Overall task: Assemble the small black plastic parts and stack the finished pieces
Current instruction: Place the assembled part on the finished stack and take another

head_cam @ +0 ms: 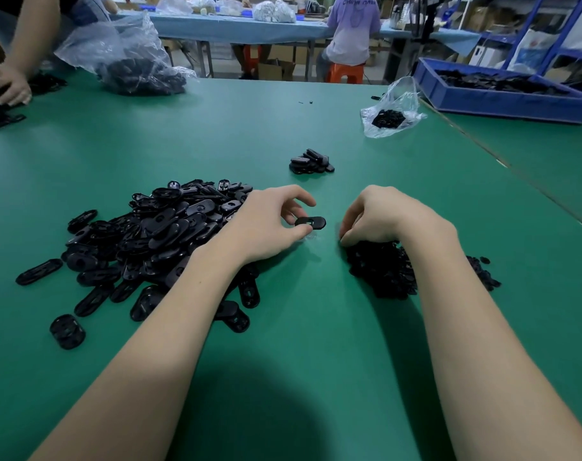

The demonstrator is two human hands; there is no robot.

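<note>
A big heap of black oval plastic parts (156, 237) lies on the green table (283, 327) at the left. My left hand (266, 221) pinches one black oval part (312, 222) between thumb and fingers, just above the table. My right hand (382, 216) reaches with curled fingers into the near edge of a pile of small black pieces (382, 271); whether it holds one is hidden. A small stack of finished pieces (311, 162) sits farther back, beyond both hands.
A clear bag with black bits (391, 111) lies at the back right, next to a blue bin (502, 91) of black parts. A large plastic bag of parts (133, 61) sits at the back left. Another person's hand (7, 84) works at the far left edge.
</note>
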